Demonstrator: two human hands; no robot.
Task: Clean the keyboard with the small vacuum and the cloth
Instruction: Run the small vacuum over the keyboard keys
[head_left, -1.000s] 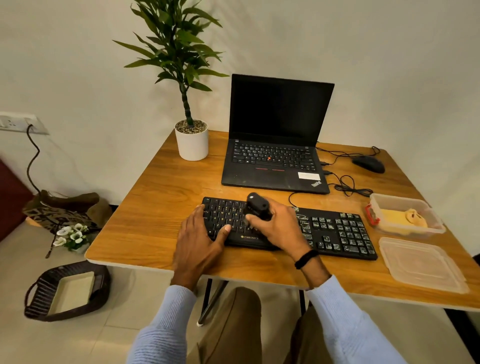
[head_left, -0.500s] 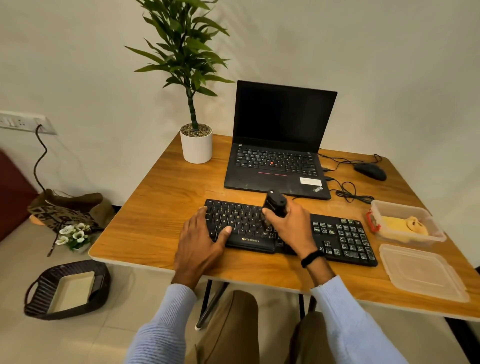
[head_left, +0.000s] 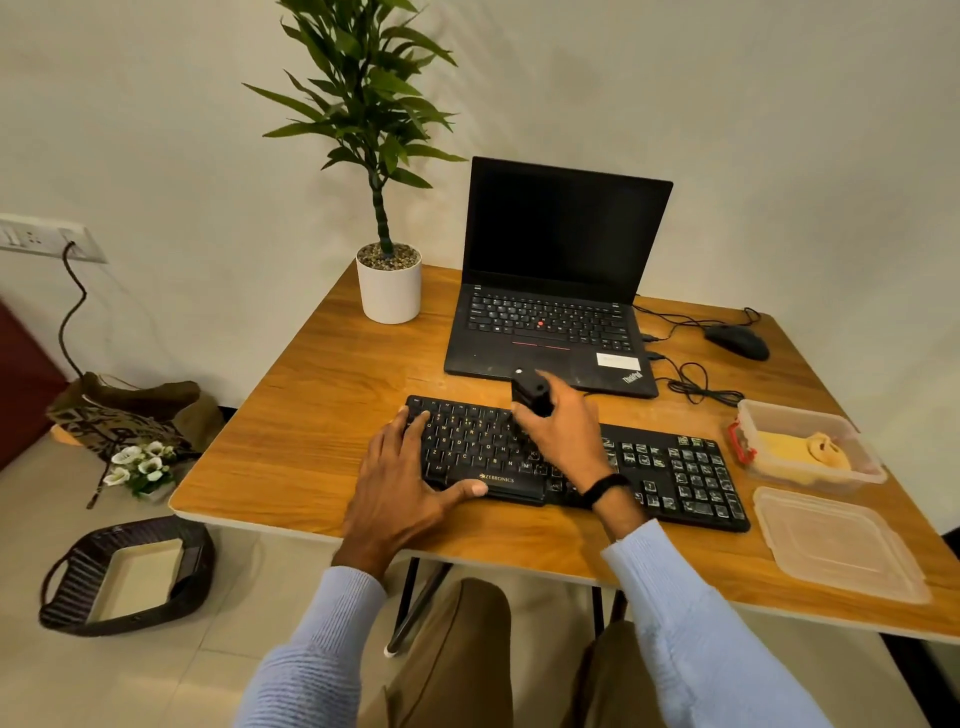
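A wooden desk (head_left: 322, 415) against a pale wall carries a long black keyboard (head_left: 675, 467). The left hand (head_left: 400, 483) lies flat, fingers spread, on the keyboard's left end. The right hand (head_left: 566, 431) has its grip closed around a small black handheld vacuum (head_left: 530, 392) over the keys; a yellow cloth (head_left: 795, 449) sits in a clear plastic box (head_left: 852, 467) just beside the keyboard's right end.

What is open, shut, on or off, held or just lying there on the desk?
laptop: lid open, screen dark
small vacuum: held by right hand
keyboard: flat, steadied by left hand
plastic box: open, yellow cloth inside
lid: off, lying flat
mouse: untouched
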